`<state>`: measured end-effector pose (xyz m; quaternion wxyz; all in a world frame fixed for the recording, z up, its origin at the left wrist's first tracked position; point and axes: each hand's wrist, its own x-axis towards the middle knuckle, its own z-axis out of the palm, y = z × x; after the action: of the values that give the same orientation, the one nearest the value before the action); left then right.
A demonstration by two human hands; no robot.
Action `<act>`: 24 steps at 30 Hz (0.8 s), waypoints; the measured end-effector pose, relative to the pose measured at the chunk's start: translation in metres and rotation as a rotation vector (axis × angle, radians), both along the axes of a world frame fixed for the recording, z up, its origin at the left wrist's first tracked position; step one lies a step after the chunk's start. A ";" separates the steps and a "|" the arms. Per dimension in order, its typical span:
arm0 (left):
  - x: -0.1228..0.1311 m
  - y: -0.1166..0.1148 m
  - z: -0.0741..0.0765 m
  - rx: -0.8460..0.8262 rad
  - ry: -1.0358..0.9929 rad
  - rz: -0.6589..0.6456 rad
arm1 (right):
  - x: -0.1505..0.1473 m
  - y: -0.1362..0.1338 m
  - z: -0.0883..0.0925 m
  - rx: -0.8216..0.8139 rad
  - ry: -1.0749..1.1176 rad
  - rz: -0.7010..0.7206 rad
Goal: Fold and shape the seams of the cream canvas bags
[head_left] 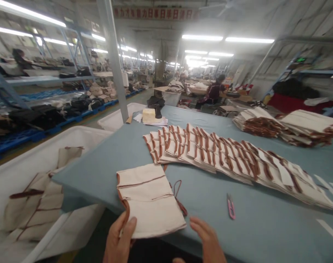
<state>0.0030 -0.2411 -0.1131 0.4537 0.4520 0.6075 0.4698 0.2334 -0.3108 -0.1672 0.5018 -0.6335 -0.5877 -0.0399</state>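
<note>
Blue-grey surface (265, 233) fills the lower right; white bin (53, 140) at lower left holds more stitched cloth (37, 197). Overlapped rows of brown-trimmed canvas panels (223, 157) fan across the middle. Loose panel (150, 201) lies bottom centre, left hand (119, 239) with fingers at its near edge, grip unclear; right hand (206, 237) open, just beside. Trailing brown cord (178, 195) could snag if pulled; pink thread snips (231, 206) could nick dragged cloth.

Pink thread snips (231, 206) lie on the grey-blue surface (267, 233), near a long overlapping row of cream cloth pouches with brown trim (223, 157). Two bundled stacks (306, 126) sit farther along, and a white bin (21, 171) stands beside the surface — more pouches (37, 197) lie inside.
</note>
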 end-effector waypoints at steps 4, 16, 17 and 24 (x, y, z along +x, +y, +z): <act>0.019 -0.035 0.026 0.176 0.182 -0.284 | -0.030 0.005 0.038 0.134 -0.233 0.364; 0.006 -0.032 0.064 0.926 0.544 -0.351 | -0.002 -0.011 0.090 -0.068 -0.097 0.448; 0.013 -0.034 0.066 0.971 0.551 -0.364 | -0.002 -0.014 0.091 -0.080 -0.093 0.447; 0.045 -0.053 0.083 1.024 0.671 -0.403 | 0.008 -0.051 0.127 -0.182 -0.047 0.369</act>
<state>0.0476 -0.2944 -0.0303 0.0452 0.8390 0.3185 0.4388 0.2411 -0.3622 -0.0406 0.4275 -0.5566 -0.7065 0.0910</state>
